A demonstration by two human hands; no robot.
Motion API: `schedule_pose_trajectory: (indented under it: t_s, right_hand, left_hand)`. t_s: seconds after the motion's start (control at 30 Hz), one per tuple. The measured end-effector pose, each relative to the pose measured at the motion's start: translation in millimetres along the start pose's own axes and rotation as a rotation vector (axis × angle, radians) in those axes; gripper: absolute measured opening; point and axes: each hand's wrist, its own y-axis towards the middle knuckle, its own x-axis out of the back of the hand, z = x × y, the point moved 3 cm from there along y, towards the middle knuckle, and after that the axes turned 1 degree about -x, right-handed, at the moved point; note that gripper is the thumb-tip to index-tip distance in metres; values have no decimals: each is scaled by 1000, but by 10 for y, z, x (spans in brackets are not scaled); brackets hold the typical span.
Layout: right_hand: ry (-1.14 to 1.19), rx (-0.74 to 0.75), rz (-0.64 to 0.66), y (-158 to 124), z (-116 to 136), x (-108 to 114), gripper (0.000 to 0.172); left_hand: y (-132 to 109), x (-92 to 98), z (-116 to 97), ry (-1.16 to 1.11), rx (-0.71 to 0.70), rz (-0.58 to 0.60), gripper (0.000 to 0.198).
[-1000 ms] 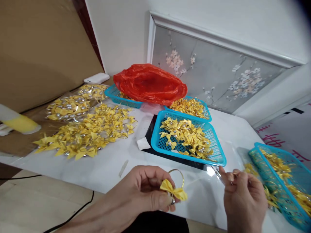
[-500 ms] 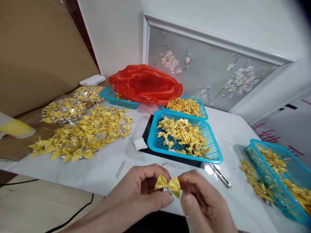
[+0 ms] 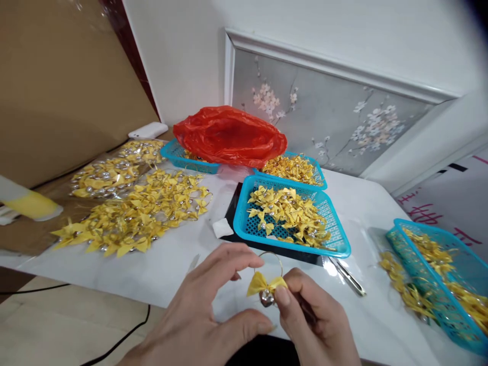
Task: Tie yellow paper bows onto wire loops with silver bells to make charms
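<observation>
Between thumb and fingers, my right hand (image 3: 314, 315) pinches the right wing of a yellow ribbon bow (image 3: 258, 283). A shiny silver bell (image 3: 267, 298) hangs at the bow's knot, and a thin gold loop (image 3: 281, 262) rises above it. My left hand (image 3: 208, 300) is open around the bow's left side, thumb and fingers spread; an index fingertip is close to the loop, and I cannot tell whether it touches. Beyond the hands, a blue basket (image 3: 244, 235) holds many similar yellow bows (image 3: 293, 213).
Yellow bows (image 3: 141, 213) lie heaped at left beside clear-bagged ones (image 3: 102, 175). A red plastic bag (image 3: 229, 134) covers part of the back baskets. Metal thread snips (image 3: 348, 277) lie right of the hands, near another blue basket (image 3: 419, 274). A yellow-and-white cup-like object (image 3: 30, 201) is far left.
My left hand has let go of the bow and spread its fingers. My right hand has closed on the bow's right wing, and the bell now shows fully. The view has shifted slightly.
</observation>
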Motion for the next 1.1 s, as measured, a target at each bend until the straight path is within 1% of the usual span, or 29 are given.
schedule_pose_trajectory:
  t_s: [0.03,0.17,0.23,0.3,0.4,0.47,0.53,0.57,0.6,0.7,0.77,0.8,0.87,1.0,1.1]
  right_hand:
    - [-15,24,-4,0,4,-5,35]
    - [-72,78,4,-2,-8,-13,34]
    - [-69,97,27,1,-7,-4,34]
    - [-27,106,35,11,-3,18,31]
    - [-8,136,-4,35,-32,61,25]
    - [-17,141,-33,58,-120,99,22]
    - [96,71,-99,94,-286,200,21]
    - [197,12,-158,116,-390,287,20]
    - [363,-51,-247,138,-501,400,21]
    - [497,-26,-526,207,-718,808,27]
    - [547,-12,-665,237,-793,1015,34]
    - [560,-18,-711,242,-812,1070,36]
    - [561,-28,-771,227,-824,1083,37]
    - [499,-10,-813,137,-831,918,37]
    - [419,-8,-831,79,-852,852,40]
  left_hand:
    - [7,-25,1,-35,16,43,33]
    - [48,-111,31,-273,91,285,18]
    - [69,-118,54,-362,127,336,16]
    - [87,-115,82,-444,176,349,18]
    - [111,-104,119,-564,235,326,23]
    - [118,-101,125,-627,247,326,24]
    - [117,-95,119,-679,261,329,25]
    - [115,-89,116,-704,270,318,26]
    - [114,-80,115,-729,283,300,27]
    - [112,-65,131,-821,347,254,28]
    - [117,-68,161,-874,386,235,29]
    - [122,-72,179,-889,399,220,29]
    - [135,-79,214,-908,415,169,28]
    - [163,-80,232,-978,421,52,29]
    - [173,-82,212,-1048,457,33,26]
